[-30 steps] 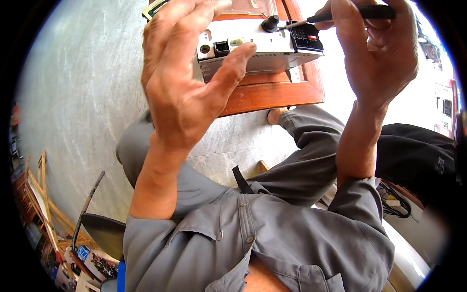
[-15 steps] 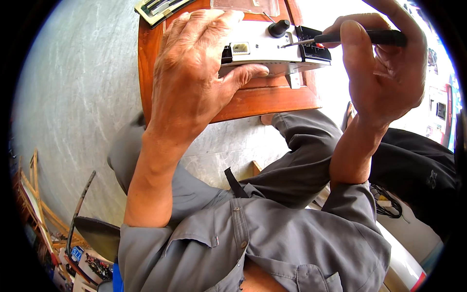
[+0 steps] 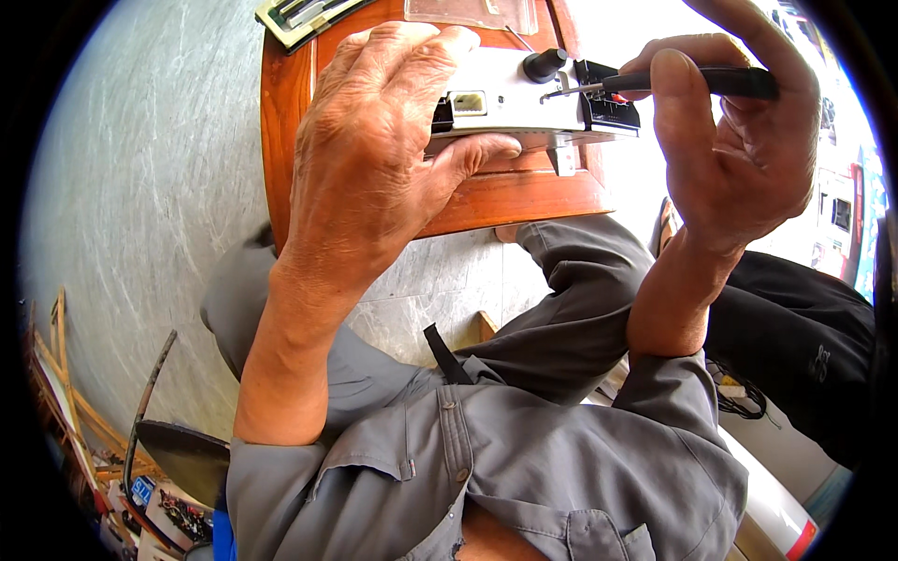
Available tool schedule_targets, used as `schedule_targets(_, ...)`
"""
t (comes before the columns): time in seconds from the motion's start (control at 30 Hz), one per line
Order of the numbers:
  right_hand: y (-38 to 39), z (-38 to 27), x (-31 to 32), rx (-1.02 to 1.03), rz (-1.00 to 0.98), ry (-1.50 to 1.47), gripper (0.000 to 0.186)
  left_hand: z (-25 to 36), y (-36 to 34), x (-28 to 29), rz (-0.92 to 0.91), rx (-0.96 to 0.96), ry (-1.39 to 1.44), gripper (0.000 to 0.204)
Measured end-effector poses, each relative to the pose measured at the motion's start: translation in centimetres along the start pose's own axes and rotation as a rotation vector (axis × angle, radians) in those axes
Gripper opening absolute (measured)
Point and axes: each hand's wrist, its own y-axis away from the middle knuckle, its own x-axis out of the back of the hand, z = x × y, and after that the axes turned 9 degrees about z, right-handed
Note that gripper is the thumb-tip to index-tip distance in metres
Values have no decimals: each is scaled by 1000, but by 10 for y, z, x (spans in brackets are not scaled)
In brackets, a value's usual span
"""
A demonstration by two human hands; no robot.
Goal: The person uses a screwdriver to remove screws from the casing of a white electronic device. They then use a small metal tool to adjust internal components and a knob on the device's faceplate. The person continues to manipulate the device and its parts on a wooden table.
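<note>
A white electronic unit with black ends sits over the wooden table. On its upper face are a black knob and a pale connector socket. My left hand is wrapped round the unit's left part, thumb along the near side and fingers over the top. In my right hand is a thin screwdriver with a black handle, pinched between thumb and fingers. Its shaft points left, and the tip is at the unit's face just below the knob. Whether the tip sits in a screw is too small to tell.
The reddish-brown wooden table has a clear plastic piece and a cream-framed part at its far side. My grey-trousered legs are below. Wooden strips and clutter lie at the lower left, a black cable at right.
The unit and my left hand have shifted slightly to the right. Against the unit's face, the screwdriver tip has moved a little; it remains near the knob.
</note>
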Motion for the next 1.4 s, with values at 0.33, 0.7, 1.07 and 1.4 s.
schedule_targets(0.33, -11, 0, 6, 107, -128, -21, 39, 5, -4, 1, -1, -14, 18, 67)
schedule_targets(0.7, -6, -5, 1, -30, -61, -1, 40, 5, -1, 3, 6, -15, -18, 68)
schedule_targets(1.07, 4, 2, -5, 26, -8, 23, 41, 4, 0, 5, 0, -7, -18, 68)
schedule_targets(1.4, -4, 11, 5, 158, -132, 41, 39, 5, -2, 4, -8, -12, -6, 68)
